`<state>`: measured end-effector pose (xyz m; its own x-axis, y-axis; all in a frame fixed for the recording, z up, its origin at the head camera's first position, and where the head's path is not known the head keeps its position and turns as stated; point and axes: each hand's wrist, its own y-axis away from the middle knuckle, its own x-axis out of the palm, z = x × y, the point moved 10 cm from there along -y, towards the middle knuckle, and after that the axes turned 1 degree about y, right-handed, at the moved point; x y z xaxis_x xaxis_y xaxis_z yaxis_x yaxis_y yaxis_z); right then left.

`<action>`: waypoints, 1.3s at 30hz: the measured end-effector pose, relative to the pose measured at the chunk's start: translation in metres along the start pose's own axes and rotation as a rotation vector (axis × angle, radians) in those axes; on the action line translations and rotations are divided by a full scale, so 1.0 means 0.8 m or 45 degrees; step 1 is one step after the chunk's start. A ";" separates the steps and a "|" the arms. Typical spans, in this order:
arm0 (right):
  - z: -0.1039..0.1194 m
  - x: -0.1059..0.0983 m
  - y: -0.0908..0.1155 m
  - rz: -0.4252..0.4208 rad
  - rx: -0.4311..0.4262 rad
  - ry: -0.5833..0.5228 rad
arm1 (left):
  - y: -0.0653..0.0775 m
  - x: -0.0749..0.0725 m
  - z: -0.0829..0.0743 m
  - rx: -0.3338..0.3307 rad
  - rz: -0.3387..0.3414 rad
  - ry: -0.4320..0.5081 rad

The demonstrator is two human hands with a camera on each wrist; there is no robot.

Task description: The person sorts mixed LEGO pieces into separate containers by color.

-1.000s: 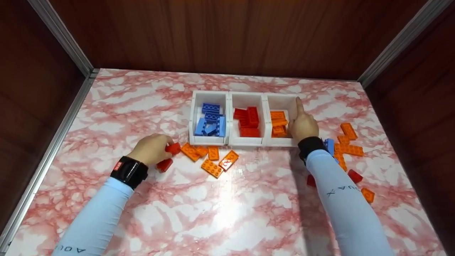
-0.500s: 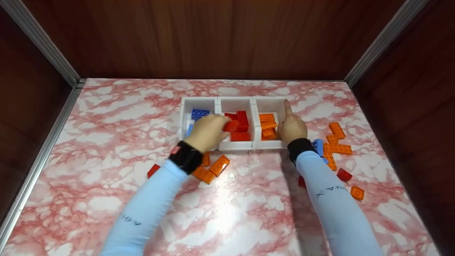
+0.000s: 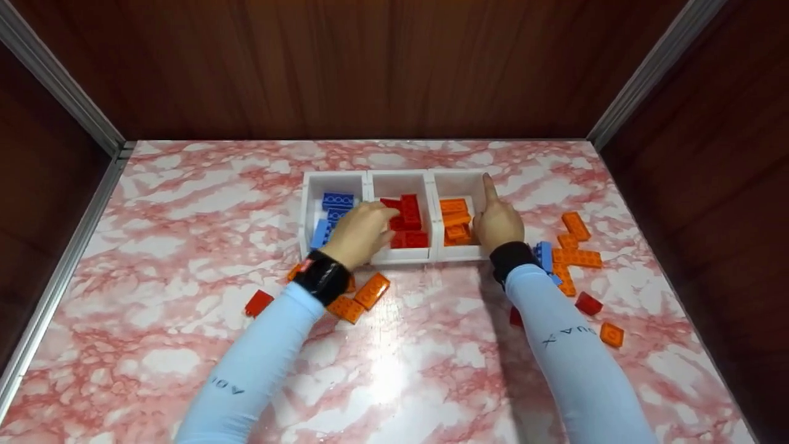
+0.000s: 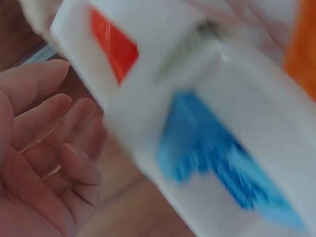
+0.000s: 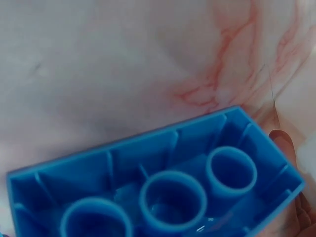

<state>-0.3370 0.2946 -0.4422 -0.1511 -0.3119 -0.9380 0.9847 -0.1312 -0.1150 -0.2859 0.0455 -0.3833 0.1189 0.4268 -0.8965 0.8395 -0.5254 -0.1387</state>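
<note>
A white bin with three compartments (image 3: 400,255) stands on the table: blue bricks (image 3: 338,201) in the left one, red bricks (image 3: 410,213) in the middle, orange bricks (image 3: 455,217) on the right. Over the wall between the left and middle compartments is my left hand (image 3: 357,234), fingers loosely bent and holding nothing; its palm (image 4: 39,187) shows bare in the left wrist view. My right hand (image 3: 500,225) holds the bin's right wall, index finger stretched along the rim and thumb inside. Its other fingers are mostly hidden.
Orange bricks (image 3: 372,291) lie before the bin, partly under the left wrist. A red brick (image 3: 259,303) lies farther left. Right of the bin are more orange bricks (image 3: 576,258), a red one (image 3: 589,303) and a blue brick (image 5: 173,197), large in the right wrist view.
My left hand has carried a red brick from the table at left to the middle compartment and let it go there. The right hand keeps its place on the bin. The head view has shifted slightly.
</note>
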 end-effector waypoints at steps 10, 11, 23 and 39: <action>0.000 0.000 -0.001 0.021 0.004 -0.011 | 0.135 -0.062 0.111 -0.272 -0.110 0.132; 0.000 -0.001 -0.001 0.013 -0.004 -0.013 | 0.150 -0.062 0.122 -0.311 -0.103 0.132; 0.003 0.000 -0.003 -0.019 -0.056 -0.006 | 0.242 -0.013 0.178 -0.532 -0.001 0.125; 0.002 0.003 -0.002 -0.014 -0.028 -0.031 | 0.175 -0.071 0.084 -0.323 -0.337 0.230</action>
<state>-0.3394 0.2925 -0.4436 -0.1635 -0.3335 -0.9285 0.9846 -0.1138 -0.1325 -0.2110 -0.1018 -0.3797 -0.0468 0.6570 -0.7525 0.9551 -0.1912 -0.2263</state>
